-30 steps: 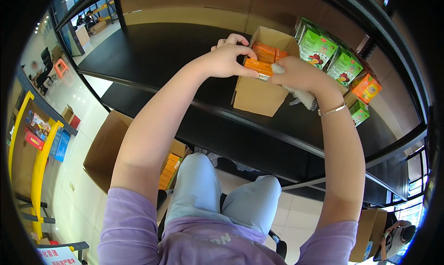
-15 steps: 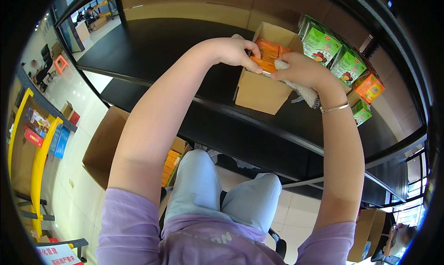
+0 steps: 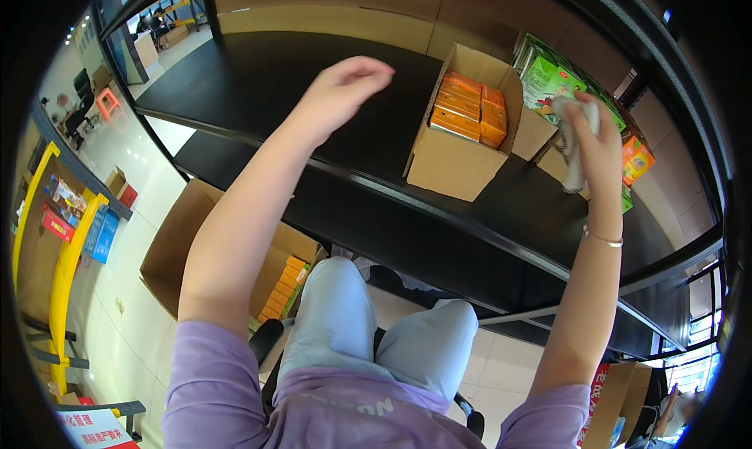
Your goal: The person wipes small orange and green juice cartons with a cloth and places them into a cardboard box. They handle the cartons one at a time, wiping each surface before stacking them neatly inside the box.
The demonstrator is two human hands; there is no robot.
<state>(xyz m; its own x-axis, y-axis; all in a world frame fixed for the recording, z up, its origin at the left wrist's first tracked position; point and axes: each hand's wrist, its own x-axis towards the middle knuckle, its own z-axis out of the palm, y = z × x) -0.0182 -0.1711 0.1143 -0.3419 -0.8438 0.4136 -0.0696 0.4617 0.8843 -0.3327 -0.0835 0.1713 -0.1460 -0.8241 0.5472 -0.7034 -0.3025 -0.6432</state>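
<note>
Loosely, left fingers [image 3: 374,69] half-curl; right fingers [image 3: 606,128] grip cloth [image 3: 573,155].

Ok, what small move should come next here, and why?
Probably set the grey-white cloth down on the black shelf: the right hand grips it, clear of the open carton of orange packs, while the left hand holds nothing visible, so that would likely free both hands.
</note>
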